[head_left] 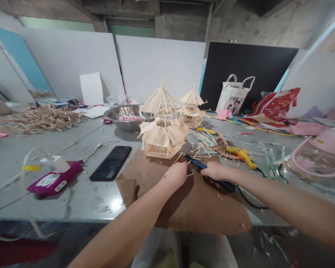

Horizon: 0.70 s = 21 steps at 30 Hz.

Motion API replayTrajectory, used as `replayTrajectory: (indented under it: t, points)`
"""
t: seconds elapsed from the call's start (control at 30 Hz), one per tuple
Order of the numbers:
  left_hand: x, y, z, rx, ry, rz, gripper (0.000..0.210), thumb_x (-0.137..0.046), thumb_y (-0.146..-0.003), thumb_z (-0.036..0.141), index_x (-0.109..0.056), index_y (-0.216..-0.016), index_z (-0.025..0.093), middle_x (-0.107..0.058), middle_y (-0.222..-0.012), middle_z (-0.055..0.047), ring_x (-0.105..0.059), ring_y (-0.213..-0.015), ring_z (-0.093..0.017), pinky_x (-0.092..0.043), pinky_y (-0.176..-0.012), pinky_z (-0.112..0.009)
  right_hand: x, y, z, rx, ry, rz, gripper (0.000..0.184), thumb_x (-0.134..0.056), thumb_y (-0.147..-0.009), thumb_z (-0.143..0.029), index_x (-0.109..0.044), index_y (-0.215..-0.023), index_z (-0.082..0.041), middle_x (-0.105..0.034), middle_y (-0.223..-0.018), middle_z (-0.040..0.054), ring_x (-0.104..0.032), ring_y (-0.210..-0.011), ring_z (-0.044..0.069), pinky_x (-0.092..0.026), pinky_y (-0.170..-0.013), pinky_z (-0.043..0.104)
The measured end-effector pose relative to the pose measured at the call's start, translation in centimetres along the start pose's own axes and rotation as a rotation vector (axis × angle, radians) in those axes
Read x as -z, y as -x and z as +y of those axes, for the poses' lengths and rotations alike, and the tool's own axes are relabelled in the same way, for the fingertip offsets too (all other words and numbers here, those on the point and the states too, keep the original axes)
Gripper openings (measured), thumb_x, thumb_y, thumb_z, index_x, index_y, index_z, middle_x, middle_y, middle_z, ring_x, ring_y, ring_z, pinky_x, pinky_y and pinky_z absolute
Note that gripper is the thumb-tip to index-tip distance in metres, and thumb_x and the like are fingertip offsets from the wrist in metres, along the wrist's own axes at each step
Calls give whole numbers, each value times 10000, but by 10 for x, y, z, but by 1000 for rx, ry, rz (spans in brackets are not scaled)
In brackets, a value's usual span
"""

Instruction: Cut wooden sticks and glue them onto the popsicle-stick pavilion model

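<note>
One brown sheet [206,212] spreads across the lower centre of the frame. Two stick pavilions stand beyond: the larger pavilion [163,139] at centre, the smaller pavilion [194,108] just right and behind. Right of centre, the right hand [216,171] is wrapped around one dark blue tool [195,162]. At centre, the left hand [178,175] pinches closed at thin wooden sticks [178,158]; how many it grips I cannot tell.

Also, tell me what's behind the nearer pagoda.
Another stick pagoda, a metal bowl and, farther back, a white panel. The nearer pagoda partly covers all three; anything fully hidden can't be told.
</note>
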<state>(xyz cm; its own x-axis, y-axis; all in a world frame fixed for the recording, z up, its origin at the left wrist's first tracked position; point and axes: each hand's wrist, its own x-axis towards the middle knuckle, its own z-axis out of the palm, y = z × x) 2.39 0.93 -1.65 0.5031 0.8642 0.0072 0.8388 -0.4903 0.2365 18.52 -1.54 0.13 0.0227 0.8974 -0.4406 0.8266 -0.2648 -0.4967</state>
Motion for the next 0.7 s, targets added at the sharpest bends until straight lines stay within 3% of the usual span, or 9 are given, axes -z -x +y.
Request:
replayTrajectory:
  t: [0.3, 0.57, 0.63, 0.7]
  points:
    - [-4, -4, -4, 13, 8, 4, 231, -322, -792, 236, -541, -823, 171, -613, -797, -118, -583, -758, -230, -430, -619, -317, -9, -7, 5, -12, 23, 70, 236, -446, -658, -300, -443, -460, -172, -461, -334, -3, -449, -276, 112, -341, -311, 201]
    - [3, -4, -9, 46, 7, 30, 304, -265, -813, 300, -545, -822, 183, -618, -799, -107, -587, -746, -226, -428, -612, -322, 10, 3, 8, 1, -332, -197, 267, -431, -698, -387, -465, -555, -164, -493, -399, -15, -438, -305, 88, -369, -360, 210]
    - [5, -2, -10, 48, -35, 51, 310, -267, -812, 321, -548, -817, 192, -622, -790, -99, -588, -741, -236, -429, -601, -333, 22, 4, 13, 53, -305, -154, 328, -436, -691, -479, -489, -614, -165, -537, -461, 1, -478, -354, 102, -393, -399, 226]
    - [6, -1, -10, 42, -71, 63, 307, -275, -808, 328, -552, -819, 198, -626, -791, -93, -588, -743, -242, -429, -600, -338, 36, 2, 19, 118, -153, -16, 434, -429, -660, -582, -534, -683, -161, -588, -553, 36, -535, -447, 135, -419, -465, 255]
